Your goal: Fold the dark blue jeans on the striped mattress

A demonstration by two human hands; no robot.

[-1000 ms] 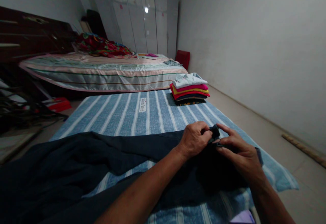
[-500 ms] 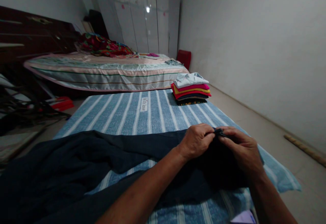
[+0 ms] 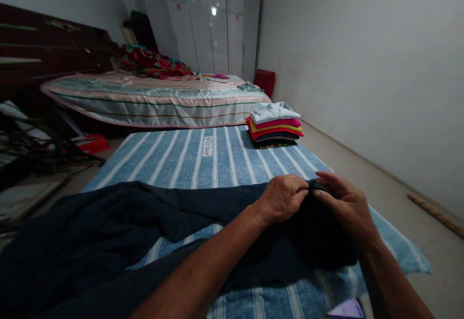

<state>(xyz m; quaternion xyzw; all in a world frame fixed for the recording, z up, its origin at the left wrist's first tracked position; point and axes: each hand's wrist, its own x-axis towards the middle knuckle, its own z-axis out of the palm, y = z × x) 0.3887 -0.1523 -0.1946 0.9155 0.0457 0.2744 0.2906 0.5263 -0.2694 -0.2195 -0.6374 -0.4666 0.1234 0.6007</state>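
Noted bed (image 3: 155, 96) at far side, with red floral quilt (image 3: 155, 63) heaped on top. Found striped cloth (image 3: 174, 157) spread before bed. Located dark trousers (image 3: 213, 204) across near part of cloth, with 2 legs (image 3: 119, 208) trailing left, bare cloth between, and waist (image 3: 333, 246) at right. Judged trousers soft, limp, moderately heavy, not slippery, not fragile; judged waist thicker and stiffer, so best gripped there, at both ends, with legs supported against dragging. Counted at least 6 folded clothes in pile (image 3: 274, 125), near far right corner of cloth. Observed left hand (image 3: 284, 198) pinching dark edge (image 3: 312, 183) of waist, with fingers drawn narrow on fabric. Observed right hand (image 3: 346, 208) just beside, with thumb and fingers narrow about same edge. Could not tell any fastener there. Saw lit violet item (image 3: 346, 308) at bottom, unidentified. Read "With love" on label (image 3: 207, 146).
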